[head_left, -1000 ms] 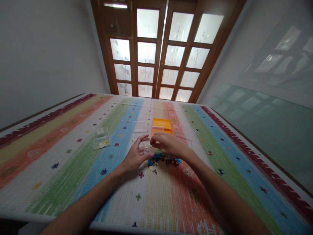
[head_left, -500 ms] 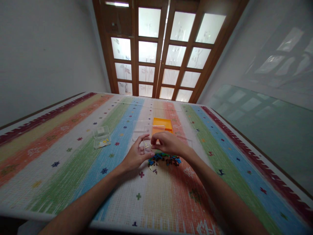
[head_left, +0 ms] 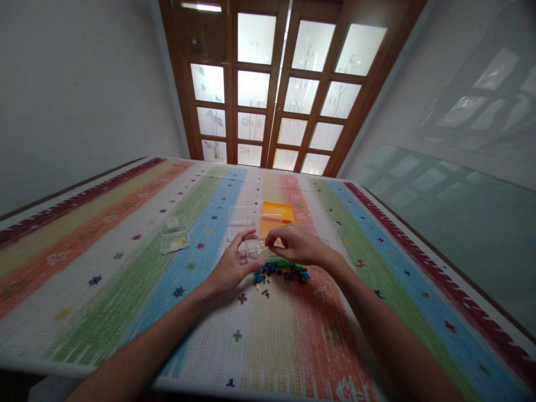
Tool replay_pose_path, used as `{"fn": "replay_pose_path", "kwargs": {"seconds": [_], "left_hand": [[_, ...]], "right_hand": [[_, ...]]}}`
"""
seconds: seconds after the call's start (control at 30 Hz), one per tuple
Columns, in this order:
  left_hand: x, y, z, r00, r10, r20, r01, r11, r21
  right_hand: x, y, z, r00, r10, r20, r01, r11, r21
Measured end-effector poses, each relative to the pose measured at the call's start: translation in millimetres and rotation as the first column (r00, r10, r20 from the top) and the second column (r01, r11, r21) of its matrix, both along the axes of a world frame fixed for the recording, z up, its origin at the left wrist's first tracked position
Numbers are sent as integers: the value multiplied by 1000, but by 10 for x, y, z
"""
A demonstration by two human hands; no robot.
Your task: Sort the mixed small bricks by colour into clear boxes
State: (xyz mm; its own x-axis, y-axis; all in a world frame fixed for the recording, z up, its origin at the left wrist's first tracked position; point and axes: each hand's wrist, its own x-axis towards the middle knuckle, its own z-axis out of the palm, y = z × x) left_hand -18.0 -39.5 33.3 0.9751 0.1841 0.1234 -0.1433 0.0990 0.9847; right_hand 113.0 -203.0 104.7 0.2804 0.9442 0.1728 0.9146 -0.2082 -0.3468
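Note:
My left hand (head_left: 233, 263) is curled around the left side of a small clear plastic box (head_left: 252, 257), its thumb along the near edge. Cream-coloured small pieces (head_left: 252, 247) lie inside that box. Over the box's right part, my right hand (head_left: 296, 244) has thumb and index fingertips together; whatever may be between them is too small to make out. Just below both hands, a pile of small blue, green and dark brown building bricks (head_left: 278, 271) rests on the cloth. Several loose cream and brown pieces (head_left: 263, 290) are scattered at its near left.
Behind my hands is an orange tray (head_left: 278, 207), with a clear plastic case (head_left: 240, 222) at its left. An opened clear box (head_left: 175, 241) with yellow pieces stands farther left. A striped cloth (head_left: 138, 296) covers the table.
My right hand has shifted slightly to the right, uncovering more of the cream pieces in the clear box. My left hand has stayed in place.

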Motion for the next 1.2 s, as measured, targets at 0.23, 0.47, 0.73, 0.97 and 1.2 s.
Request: {"fn": "replay_pose_path", "kwargs": {"seconds": [0.23, 0.47, 0.73, 0.97, 1.2], "left_hand": [[-5, -7, 14, 1000, 1, -2, -2, 1000, -13], [-5, -13, 41, 1000, 15, -10, -15, 999, -29], [-4, -14, 36, 1000, 5, 17, -5, 999, -37], [-5, -20, 34, 1000, 11, -3, -11, 1000, -25], [-5, -15, 47, 1000, 19, 8, -18, 999, -26]], "right_hand": [[-12, -62, -39, 999, -35, 26, 36, 999, -35], [-7, -125, -16, 1000, -22, -13, 22, 999, 23], [-97, -192, -26, 997, -52, 55, 51, 998, 25], [-182, -175, -52, 985, -84, 149, 104, 986, -129], [-184, -176, -82, 983, -93, 159, 117, 982, -146]]}}
